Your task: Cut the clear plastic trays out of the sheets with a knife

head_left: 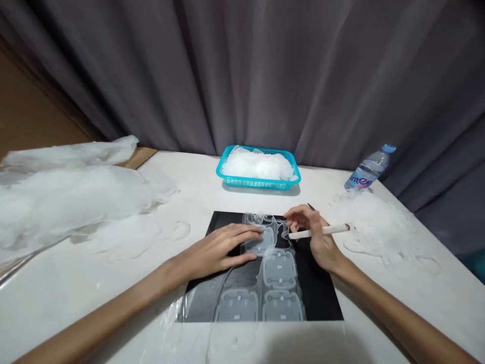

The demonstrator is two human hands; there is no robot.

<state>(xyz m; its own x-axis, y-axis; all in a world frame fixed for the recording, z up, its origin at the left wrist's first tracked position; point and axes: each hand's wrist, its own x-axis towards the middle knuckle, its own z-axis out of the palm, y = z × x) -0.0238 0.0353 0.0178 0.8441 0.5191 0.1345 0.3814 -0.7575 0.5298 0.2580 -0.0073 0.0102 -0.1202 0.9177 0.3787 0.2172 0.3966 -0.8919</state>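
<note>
Pressing down with the left hand (223, 247), spread flat, gripping nothing, onto a rounded translucent panel (267, 240) under its fingertips. Holding a white pen-like tool (301, 234) in the curled right hand (321, 250), near looping clear strands (261, 218). Beneath both hands, a matte black mat (320, 298). Probably partway through: loose strands by the right hand; smooth moulded panels (279, 268) below, seemingly left in their film. Beyond both hands, a perforated teal basket (261, 184) of frosted pieces (261, 164); outward of the left, crinkled film (76, 197) heaped on the counter (197, 187); outward of the right, wispy scraps (382, 222) and a bottle (366, 172).
</note>
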